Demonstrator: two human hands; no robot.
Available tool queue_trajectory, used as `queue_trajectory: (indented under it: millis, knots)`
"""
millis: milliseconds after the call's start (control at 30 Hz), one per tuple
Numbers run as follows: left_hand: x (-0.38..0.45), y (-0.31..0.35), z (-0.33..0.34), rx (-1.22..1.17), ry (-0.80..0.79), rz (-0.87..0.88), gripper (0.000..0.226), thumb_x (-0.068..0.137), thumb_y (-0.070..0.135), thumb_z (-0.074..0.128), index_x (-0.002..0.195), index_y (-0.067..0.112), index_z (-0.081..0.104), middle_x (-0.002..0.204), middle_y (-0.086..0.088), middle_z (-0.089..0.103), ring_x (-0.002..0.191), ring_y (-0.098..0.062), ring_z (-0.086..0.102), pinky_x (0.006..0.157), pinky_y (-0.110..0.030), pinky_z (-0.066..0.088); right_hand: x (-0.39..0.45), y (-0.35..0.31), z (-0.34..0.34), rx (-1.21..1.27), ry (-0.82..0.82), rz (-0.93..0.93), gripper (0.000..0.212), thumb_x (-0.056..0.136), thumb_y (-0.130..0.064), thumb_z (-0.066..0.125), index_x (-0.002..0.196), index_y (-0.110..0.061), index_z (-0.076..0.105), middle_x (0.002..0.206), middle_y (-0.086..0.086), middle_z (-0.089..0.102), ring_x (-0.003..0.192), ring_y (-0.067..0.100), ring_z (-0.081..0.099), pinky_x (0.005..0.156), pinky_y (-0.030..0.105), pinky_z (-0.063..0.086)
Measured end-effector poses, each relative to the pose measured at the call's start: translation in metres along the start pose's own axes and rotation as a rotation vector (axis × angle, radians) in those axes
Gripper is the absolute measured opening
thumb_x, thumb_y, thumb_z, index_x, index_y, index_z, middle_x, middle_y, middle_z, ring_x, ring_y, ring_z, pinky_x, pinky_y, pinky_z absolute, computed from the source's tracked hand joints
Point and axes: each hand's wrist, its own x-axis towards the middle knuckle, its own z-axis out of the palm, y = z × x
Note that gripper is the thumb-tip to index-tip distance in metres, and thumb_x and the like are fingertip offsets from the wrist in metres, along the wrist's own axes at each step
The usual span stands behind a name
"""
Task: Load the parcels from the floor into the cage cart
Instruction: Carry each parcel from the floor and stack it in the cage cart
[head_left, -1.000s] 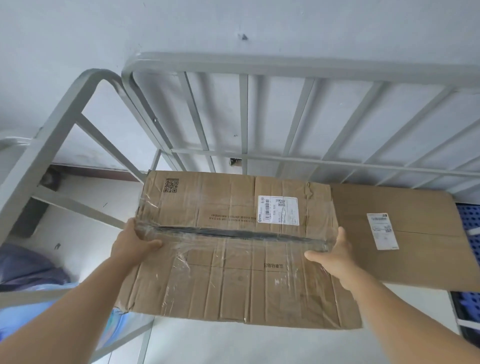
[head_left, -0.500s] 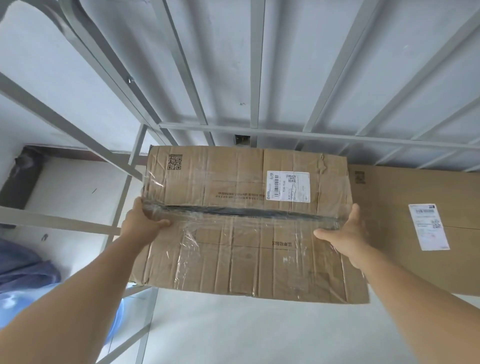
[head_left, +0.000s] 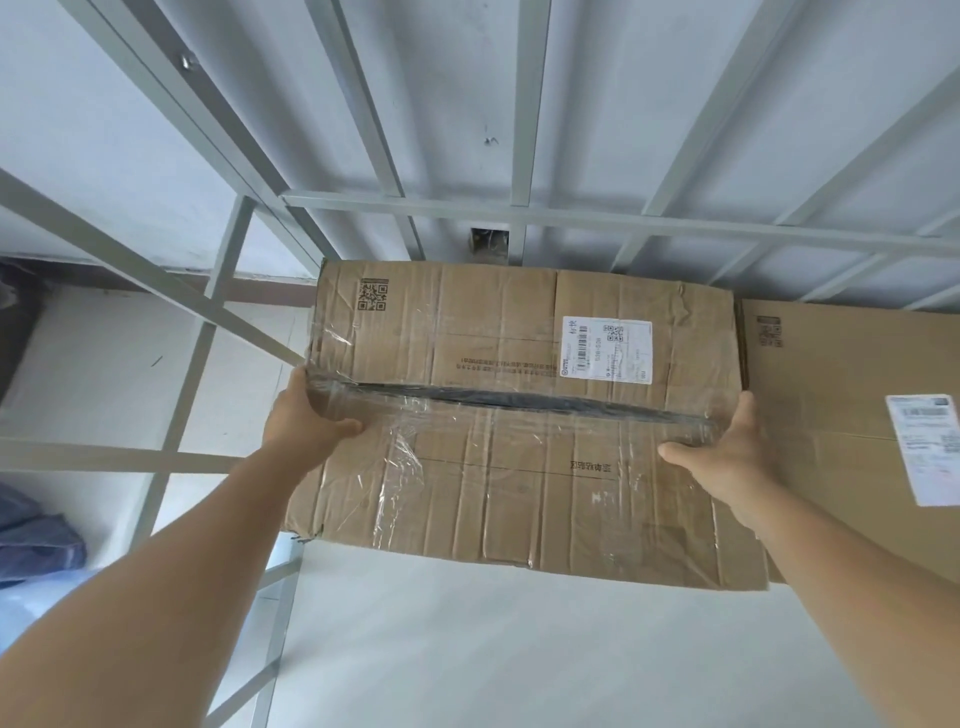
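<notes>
since the earlier frame the creased parcel (head_left: 519, 431) has advanced deeper into the cage cart (head_left: 519, 208), and the cart's curved top rail has left the view. the parcel is a worn cardboard box wrapped in clear film, with a dark seam across its top, a white shipping label (head_left: 607, 351) at upper right and a printed code at upper left. it is held flat between both hands. the left hand (head_left: 304, 415) grips the box's left end, thumb on top and fingers curled round the edge. the right hand (head_left: 727, 452) grips the right end, thumb on the top face; its fingers are hidden behind the box.

just beside the parcel on the right, touching or nearly touching it, lies a second, smoother cardboard box (head_left: 841, 405) with its own white label (head_left: 930, 447). grey metal bars of the cart stand behind both boxes and along the left side, with diagonal braces at left. a pale wall shows through the bars. the cart floor (head_left: 519, 649) below the parcel is pale. outside the left bars, dark blue fabric (head_left: 36, 540) lies on the light floor.
</notes>
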Motion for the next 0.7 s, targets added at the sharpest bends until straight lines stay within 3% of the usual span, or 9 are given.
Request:
queue_trajectory:
  millis: [100,267,333,500,600,700]
  knots:
    - [0.005,0.006,0.002,0.01,0.027,-0.001,0.099,0.064,0.021,0.088,0.145,0.018,0.03,0.129,-0.008,0.052,0.114,-0.03,0.054,0.093,-0.045,0.048,0.008,-0.004,0.002,-0.032,0.006,-0.015,0.12,0.067,-0.041,0.086,0.154,-0.029,0.005,0.16,0.002,0.02,0.142,0.034,0.031,0.11,0.054,0.035]
    - [-0.008,0.014,0.007,0.083,0.066,0.005,0.089,0.074,0.021,0.08,0.145,0.022,0.027,0.138,-0.01,0.042,0.117,-0.034,0.052,0.093,-0.048,0.048,0.006,-0.005,0.001,-0.103,0.001,-0.101,0.109,0.078,-0.042,0.078,0.156,-0.024,0.004,0.163,-0.001,0.01,0.143,0.033,0.029,0.112,0.05,0.034]
    - [-0.015,0.019,0.008,0.165,0.069,0.027,0.084,0.077,0.023,0.078,0.145,0.022,0.028,0.144,-0.008,0.034,0.121,-0.034,0.049,0.096,-0.048,0.046,-0.001,-0.006,-0.002,-0.161,-0.029,-0.098,0.109,0.082,-0.044,0.074,0.157,-0.023,-0.003,0.165,-0.001,-0.001,0.148,0.031,0.02,0.115,0.049,0.029]
    - [-0.043,0.035,0.007,0.382,-0.003,0.085,0.088,0.086,0.039,0.067,0.153,0.022,0.013,0.16,-0.003,0.012,0.144,-0.028,0.023,0.114,-0.048,0.027,-0.032,-0.011,-0.017,-0.35,-0.06,-0.204,0.105,0.088,-0.049,0.065,0.156,-0.019,-0.009,0.165,-0.001,-0.009,0.152,0.024,0.002,0.122,0.045,0.014]
    - [-0.078,0.059,0.011,0.448,-0.042,0.183,0.085,0.088,0.043,0.061,0.153,0.02,0.011,0.16,-0.004,0.014,0.146,-0.025,0.017,0.117,-0.046,0.023,-0.06,-0.017,-0.032,-0.483,-0.064,-0.316,0.1,0.089,-0.053,0.06,0.157,-0.019,-0.005,0.165,0.0,-0.008,0.151,0.023,0.0,0.122,0.043,0.014]
    - [-0.124,0.089,0.012,0.443,-0.083,0.318,0.083,0.088,0.043,0.061,0.153,0.021,0.013,0.159,-0.001,0.019,0.144,-0.024,0.024,0.116,-0.041,0.024,-0.093,-0.026,-0.051,-0.534,-0.069,-0.406,0.096,0.09,-0.053,0.058,0.157,-0.018,-0.001,0.165,0.001,-0.003,0.152,0.021,0.0,0.122,0.043,0.014]
